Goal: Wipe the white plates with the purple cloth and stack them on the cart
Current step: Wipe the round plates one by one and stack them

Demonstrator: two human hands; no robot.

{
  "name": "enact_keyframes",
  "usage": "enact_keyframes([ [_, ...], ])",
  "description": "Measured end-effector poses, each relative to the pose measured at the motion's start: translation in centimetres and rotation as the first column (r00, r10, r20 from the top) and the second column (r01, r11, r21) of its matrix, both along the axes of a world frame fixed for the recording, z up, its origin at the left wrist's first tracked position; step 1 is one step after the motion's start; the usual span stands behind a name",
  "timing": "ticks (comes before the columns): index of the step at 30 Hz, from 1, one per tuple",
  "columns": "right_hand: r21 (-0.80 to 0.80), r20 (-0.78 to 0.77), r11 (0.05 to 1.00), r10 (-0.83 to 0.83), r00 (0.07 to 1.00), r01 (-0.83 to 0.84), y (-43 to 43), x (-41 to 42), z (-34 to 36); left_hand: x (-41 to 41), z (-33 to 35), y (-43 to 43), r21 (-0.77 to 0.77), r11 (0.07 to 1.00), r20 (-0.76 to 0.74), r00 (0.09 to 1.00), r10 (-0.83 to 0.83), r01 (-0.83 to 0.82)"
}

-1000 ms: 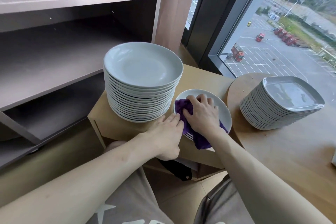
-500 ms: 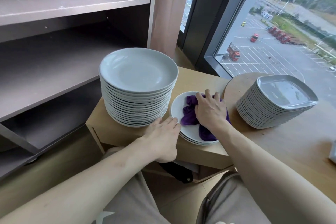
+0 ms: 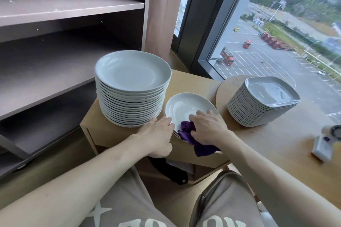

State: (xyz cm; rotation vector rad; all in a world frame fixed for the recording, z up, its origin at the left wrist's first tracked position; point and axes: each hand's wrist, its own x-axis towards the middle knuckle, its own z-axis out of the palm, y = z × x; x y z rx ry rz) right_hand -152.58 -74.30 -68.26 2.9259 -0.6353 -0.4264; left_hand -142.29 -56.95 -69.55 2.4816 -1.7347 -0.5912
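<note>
The plate (image 3: 186, 107) on the surface (image 3: 193, 81) is steadied by the flat left hand (image 3: 156, 134). The cloth (image 3: 186, 131) is pressed onto it by the flat right hand (image 3: 208, 127). The plate is probably slippery and fragile, so it should be gripped at the rim.

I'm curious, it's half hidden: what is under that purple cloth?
The purple cloth lies on the near rim of a white plate; its tail hangs over the cart edge. The right hand presses on it, so the plate surface beneath is hidden.
</note>
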Motion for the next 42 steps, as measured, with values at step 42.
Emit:
enact_keyframes([
  [42,-0.300,0.005,0.950,-0.092,0.996,0.090,-4.8,2.0,-2.1,-0.2,0.0,0.0,-0.071,0.997,0.075,0.997,-0.006,0.011],
])
